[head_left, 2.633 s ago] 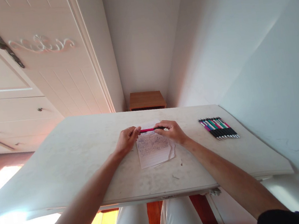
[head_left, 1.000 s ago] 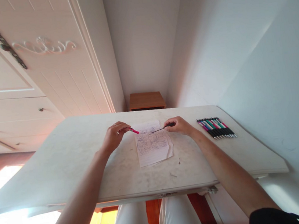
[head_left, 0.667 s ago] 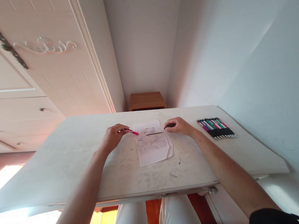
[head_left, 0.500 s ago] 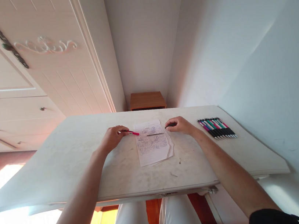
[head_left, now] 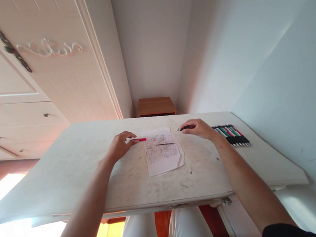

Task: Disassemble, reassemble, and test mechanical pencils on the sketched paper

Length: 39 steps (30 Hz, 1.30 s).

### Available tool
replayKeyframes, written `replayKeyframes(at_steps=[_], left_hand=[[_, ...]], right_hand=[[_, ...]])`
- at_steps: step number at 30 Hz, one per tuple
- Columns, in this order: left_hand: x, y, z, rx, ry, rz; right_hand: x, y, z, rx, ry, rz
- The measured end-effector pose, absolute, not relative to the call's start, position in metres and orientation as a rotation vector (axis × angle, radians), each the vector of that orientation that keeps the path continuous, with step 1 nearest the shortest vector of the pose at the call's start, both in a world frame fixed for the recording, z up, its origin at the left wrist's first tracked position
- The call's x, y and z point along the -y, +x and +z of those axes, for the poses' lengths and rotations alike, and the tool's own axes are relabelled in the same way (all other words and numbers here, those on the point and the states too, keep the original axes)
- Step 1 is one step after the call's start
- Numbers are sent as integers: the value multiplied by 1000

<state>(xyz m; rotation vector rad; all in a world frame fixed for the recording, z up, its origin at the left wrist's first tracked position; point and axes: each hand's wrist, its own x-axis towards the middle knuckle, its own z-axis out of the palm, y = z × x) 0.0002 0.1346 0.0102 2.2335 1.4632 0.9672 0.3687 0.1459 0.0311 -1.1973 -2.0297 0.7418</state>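
Observation:
My left hand (head_left: 121, 144) is closed on a red pen barrel (head_left: 142, 139), whose end points right over the left edge of the scribbled paper (head_left: 161, 165). Across that paper lies a thin dark stick (head_left: 165, 144), which looks like a pen refill. To the right of the sheet, my right hand (head_left: 199, 129) pinches a small black pen part (head_left: 185, 127) with a light tip, held just above the table. Its rear end is hidden by the fingers. A row of several pens (head_left: 239, 138) with coloured barrels and black grips lies beyond my right wrist, partly covered by it.
Everything lies on a worn white table (head_left: 75, 177). Small dark scraps (head_left: 184, 185) are near its front edge. A white cabinet (head_left: 80, 86) stands at the left, a pale wall (head_left: 287, 76) runs along the right, and a wooden box-like piece (head_left: 156, 106) is behind the table.
My right hand has moved right, away from the paper, and the light tip of the black part now shows. The red barrel in my left hand has turned closer to level.

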Motion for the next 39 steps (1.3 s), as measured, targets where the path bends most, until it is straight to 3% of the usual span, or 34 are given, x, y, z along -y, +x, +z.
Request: replayKeyframes(at_steps=[7, 24, 32, 39], left_hand=[[-125, 24, 8, -1236, 2518, 1052], [-115, 59, 3, -1196, 2704, 780], [-116, 63, 6, -1150, 2745, 782], [-119, 60, 5, -1206, 2707, 904]], right_hand=[[-151, 385, 34, 1959, -1348, 416], [-158, 380, 9, 2104, -1611, 317], [-158, 378, 9, 2023, -1589, 293], [-141, 350, 28, 1975, -1232, 312]])
